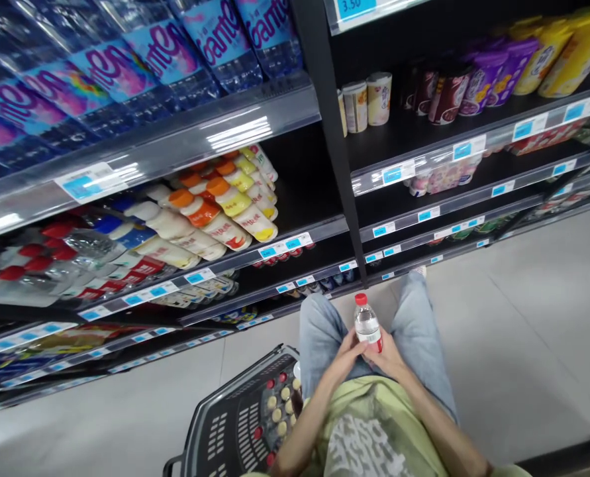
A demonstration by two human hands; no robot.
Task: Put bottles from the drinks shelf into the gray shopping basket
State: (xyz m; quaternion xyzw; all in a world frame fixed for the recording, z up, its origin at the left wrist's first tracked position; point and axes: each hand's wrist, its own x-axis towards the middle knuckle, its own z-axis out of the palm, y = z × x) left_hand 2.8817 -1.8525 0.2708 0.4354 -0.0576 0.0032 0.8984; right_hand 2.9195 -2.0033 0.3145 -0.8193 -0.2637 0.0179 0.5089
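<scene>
A clear plastic water bottle (367, 322) with a red cap and a white-and-red label stands upright between my two hands, in front of my knees. My left hand (348, 352) closes round its lower left side, while my right hand (385, 354) wraps the lower right side. Below and to the left is a dark basket (225, 414) holding several bottles (279, 414) with cream and red caps. On the shelf at left lie several red-capped clear bottles (51, 262) beside bottles with orange caps (210, 205).
Large blue-labelled bottles (126, 59) fill the upper left shelf. A dark upright post (332, 126) divides the shelves. On the right shelf are cans (367, 103), purple cartons (491, 73) and yellow packs (563, 53). Grey tiled floor (523, 318) spreads to the right.
</scene>
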